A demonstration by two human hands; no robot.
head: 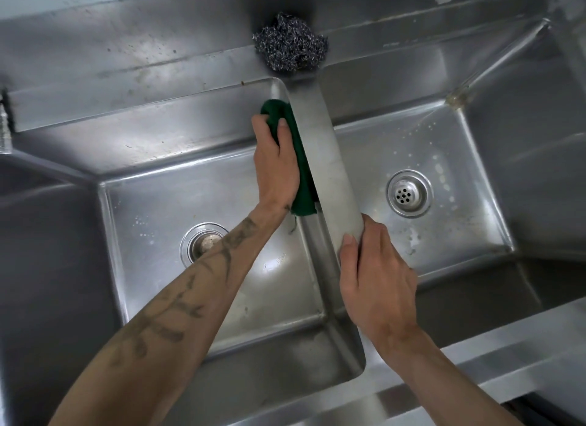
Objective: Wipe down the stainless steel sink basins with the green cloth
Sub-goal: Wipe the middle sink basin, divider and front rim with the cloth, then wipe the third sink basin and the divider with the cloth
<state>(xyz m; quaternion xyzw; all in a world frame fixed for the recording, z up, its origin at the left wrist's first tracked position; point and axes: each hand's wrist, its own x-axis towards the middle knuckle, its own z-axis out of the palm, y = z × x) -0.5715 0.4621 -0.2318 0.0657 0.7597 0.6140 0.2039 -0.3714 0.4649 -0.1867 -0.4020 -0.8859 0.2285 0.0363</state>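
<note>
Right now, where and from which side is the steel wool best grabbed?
The steel wool sits on the back ledge close to the wall, so probably come from above and the near side and pinch its bulging top.

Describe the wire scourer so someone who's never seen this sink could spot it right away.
Find the divider between the two sink basins and follow it to the back ledge. The wire scourer sits at its far end. It is a tangled grey ball, unlike the flat green cloth.

Scourer (290, 46) on back ledge (158, 60), behind divider (320, 146) between left basin (165, 203) and right basin (444, 146).
</note>
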